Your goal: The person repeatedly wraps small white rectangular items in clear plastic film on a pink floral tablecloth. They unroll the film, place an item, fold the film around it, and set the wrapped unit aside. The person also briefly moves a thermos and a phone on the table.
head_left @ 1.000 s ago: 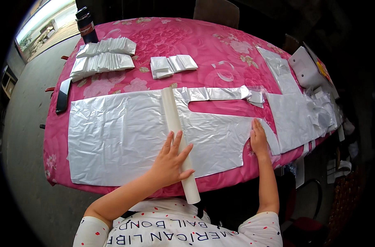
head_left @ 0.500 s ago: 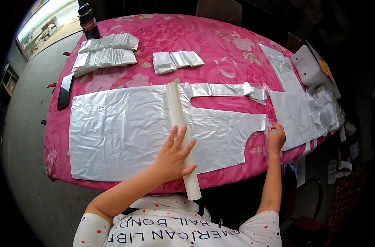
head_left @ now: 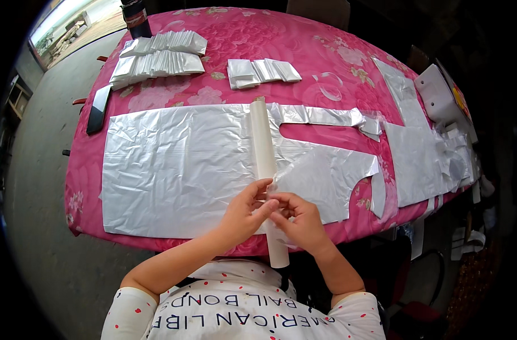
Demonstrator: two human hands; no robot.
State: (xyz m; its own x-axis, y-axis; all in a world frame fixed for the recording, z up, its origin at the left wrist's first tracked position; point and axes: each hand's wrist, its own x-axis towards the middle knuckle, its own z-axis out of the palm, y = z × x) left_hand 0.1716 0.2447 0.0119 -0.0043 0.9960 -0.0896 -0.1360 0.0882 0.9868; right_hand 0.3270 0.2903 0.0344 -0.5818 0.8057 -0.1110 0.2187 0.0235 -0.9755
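A stack of thin, shiny white plastic sheets (head_left: 151, 170) with curved cut-outs at its right part lies flat on the table. Across the stack, pointing toward me, lies a long white tube (head_left: 262, 136). Just over the tube, my left hand (head_left: 241, 212) and my right hand (head_left: 301, 220) come together. Both have their fingers closed on the edge of a see-through plastic film (head_left: 292, 175), which slants up from the stack's right part. Exactly how each fingertip grips it is partly hidden.
Folded white plastic packets (head_left: 162, 59) stand in rows at the back left, with a smaller row (head_left: 263, 73) at back centre. A phone (head_left: 100, 109) and a dark bottle (head_left: 135, 20) are at the left. More plastic sheets (head_left: 420, 164) and a white box (head_left: 436, 93) lie right.
My right hand has come from the sheets' right end to the middle, drawing the film leftward. My left hand has left the tube and closed on the film. The view has shifted slightly.
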